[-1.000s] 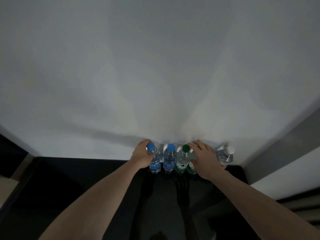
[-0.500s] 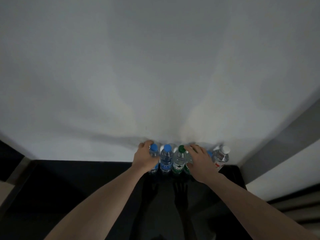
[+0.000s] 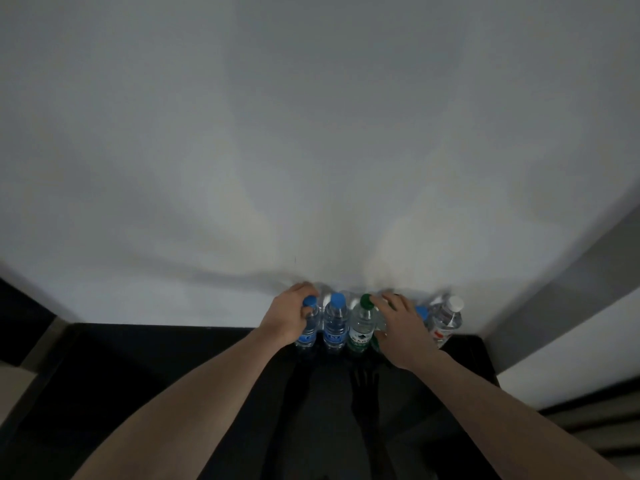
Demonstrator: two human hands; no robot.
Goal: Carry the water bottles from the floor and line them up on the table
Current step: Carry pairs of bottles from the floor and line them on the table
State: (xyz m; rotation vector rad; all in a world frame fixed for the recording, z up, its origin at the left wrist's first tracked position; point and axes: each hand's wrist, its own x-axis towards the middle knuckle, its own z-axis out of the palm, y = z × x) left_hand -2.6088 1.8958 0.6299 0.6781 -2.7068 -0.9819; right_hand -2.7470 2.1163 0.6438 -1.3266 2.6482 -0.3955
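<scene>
A row of water bottles stands upright along the far edge of the dark, glossy counter (image 3: 145, 382), pressed up against the pale wall (image 3: 311, 133). At the left end, the left hand (image 3: 287, 318) has its grip closed around the first blue-capped bottle (image 3: 309, 327), fingers curled over its shoulder just under the cap. Right beside that, touching or nearly so, stands a second blue-capped bottle (image 3: 335, 323), and next to it a green-capped bottle (image 3: 362, 323) with a green-and-white label. The right hand (image 3: 403, 327) reaches in just past that one, its fingers bent over another bottle that it mostly hides; only a bit of green label shows beneath the palm, and the thumb lies close to the green cap, so the grip looks closed on that hidden bottle (image 3: 378, 336). Behind the right hand a blue cap (image 3: 421, 311) peeks out, and at the right end of the row stands a white-capped bottle (image 3: 446, 320) with a red-marked label, leaning slightly outward in this wide view. Both bare forearms stretch across the counter, whose surface faintly mirrors them.
</scene>
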